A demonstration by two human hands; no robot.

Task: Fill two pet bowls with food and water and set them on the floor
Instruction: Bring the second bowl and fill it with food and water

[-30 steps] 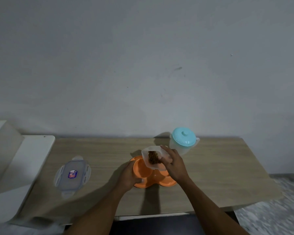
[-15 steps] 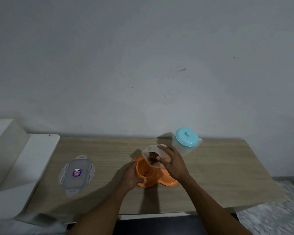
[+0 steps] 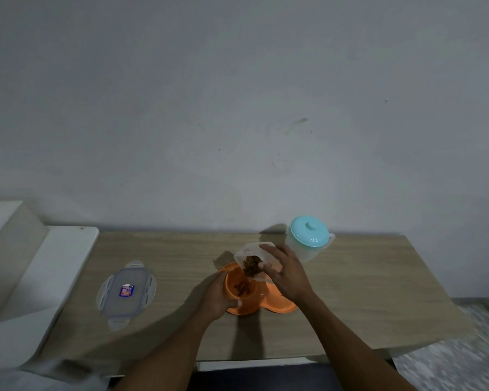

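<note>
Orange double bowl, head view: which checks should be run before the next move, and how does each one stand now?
1. Orange double bowl steadied: ok, left hand grips its left rim.
2. Clear food container aimed: ok, right hand holds it tilted over the left compartment.
3. Kibble landing inside: ok, some lies in the left compartment; no spill seen on the table.
4. Right compartment free for water: cannot tell, the right hand hides much of it.
5. Pitcher ready: ok, upright behind the bowl, lid on; water level cannot tell.
6. Container lid at hand: ok, flat on the table, left of the bowl.
</note>
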